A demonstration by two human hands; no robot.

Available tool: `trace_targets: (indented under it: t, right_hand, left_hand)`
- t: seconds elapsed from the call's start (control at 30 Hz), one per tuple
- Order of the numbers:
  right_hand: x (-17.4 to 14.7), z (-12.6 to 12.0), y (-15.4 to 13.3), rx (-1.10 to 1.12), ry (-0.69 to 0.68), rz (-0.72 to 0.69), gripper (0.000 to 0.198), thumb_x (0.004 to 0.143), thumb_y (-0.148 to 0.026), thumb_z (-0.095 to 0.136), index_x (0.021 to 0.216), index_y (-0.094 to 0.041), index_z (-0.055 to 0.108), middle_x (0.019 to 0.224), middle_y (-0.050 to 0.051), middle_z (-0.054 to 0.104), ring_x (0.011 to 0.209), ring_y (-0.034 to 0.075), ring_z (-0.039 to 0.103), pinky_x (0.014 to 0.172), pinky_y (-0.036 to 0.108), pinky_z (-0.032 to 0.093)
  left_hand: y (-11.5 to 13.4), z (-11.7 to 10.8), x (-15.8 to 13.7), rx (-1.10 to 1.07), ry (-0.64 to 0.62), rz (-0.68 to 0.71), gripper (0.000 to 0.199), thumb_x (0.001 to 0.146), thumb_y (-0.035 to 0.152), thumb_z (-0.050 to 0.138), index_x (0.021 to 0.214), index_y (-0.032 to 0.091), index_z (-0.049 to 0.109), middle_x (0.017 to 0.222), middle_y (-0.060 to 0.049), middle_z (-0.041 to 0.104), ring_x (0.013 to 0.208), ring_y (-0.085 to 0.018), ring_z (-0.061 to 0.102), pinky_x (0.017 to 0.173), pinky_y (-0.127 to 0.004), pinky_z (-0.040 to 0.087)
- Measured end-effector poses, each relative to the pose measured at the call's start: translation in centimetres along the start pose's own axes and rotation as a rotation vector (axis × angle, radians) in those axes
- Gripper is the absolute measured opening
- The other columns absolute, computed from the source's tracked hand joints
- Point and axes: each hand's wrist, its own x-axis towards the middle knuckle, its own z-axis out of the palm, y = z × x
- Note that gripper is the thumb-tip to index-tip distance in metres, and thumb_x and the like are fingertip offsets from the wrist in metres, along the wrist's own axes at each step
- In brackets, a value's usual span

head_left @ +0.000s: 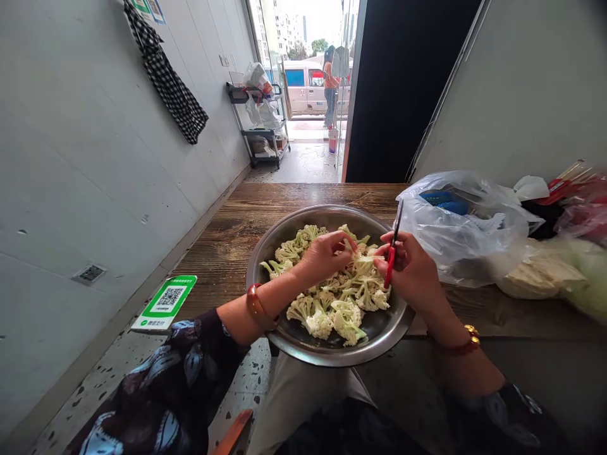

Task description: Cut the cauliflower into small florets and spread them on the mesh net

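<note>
A wide steel bowl [308, 357] full of cut cauliflower florets [348, 321] rests partly on the wooden table and juts out over its near edge. Above the far side of the bowl, my left hand [327, 254] is closed in a pinch at a pale cauliflower piece [365, 258]. My right hand [413, 270] grips red-handled scissors [391, 260], their dark blade pointing up and away. The right thumb and fingertip also meet the right end of that piece. Fingers partly hide where the two hands meet.
Right of the bowl lies a clear plastic bag [459, 227] with blue things inside; a bag of pale food [540, 272] sits beyond it. A green QR-code card [168, 300] is at the table's left edge. A cart [265, 131] stands near the doorway; a person [329, 85] is outside.
</note>
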Motion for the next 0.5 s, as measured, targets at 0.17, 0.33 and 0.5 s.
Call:
trace_targets:
  t: [0.17,0.33,0.5]
  right_hand:
    - [0.2,0.1,0.0,0.038,0.029,0.030,0.038,0.078,-0.025,0.067,0.114,-0.026,0.054,0.092,0.002,0.072,0.079,0.018,0.069,0.071,0.030,0.057]
    - [0.1,0.0,0.2,0.113,-0.010,0.017,0.041,0.079,-0.026,0.069,0.117,-0.026,0.054,0.095,0.003,0.072,0.083,0.018,0.070,0.073,0.031,0.057]
    - [-0.2,-0.1,-0.1,0.121,-0.088,-0.013,0.039,0.080,-0.027,0.071,0.116,-0.026,0.055,0.098,0.003,0.073,0.088,0.020,0.070,0.079,0.034,0.057]
  left_hand:
    - [0.6,-1.5,0.1,-0.188,0.184,-0.056,0.012,0.074,0.018,0.053,0.083,0.017,0.061,0.080,0.000,0.063,0.069,-0.010,0.053,0.064,-0.021,0.050]
    - [0.7,-1.3,0.0,-0.102,0.018,-0.094,0.017,0.079,0.023,0.060,0.091,0.016,0.067,0.088,-0.003,0.067,0.075,-0.012,0.058,0.062,-0.019,0.046]
    - [0.5,-0.4,-0.2,0.096,-0.228,-0.002,0.021,0.075,0.033,0.074,0.085,0.015,0.072,0.082,-0.002,0.068,0.079,-0.014,0.059,0.073,-0.024,0.047]
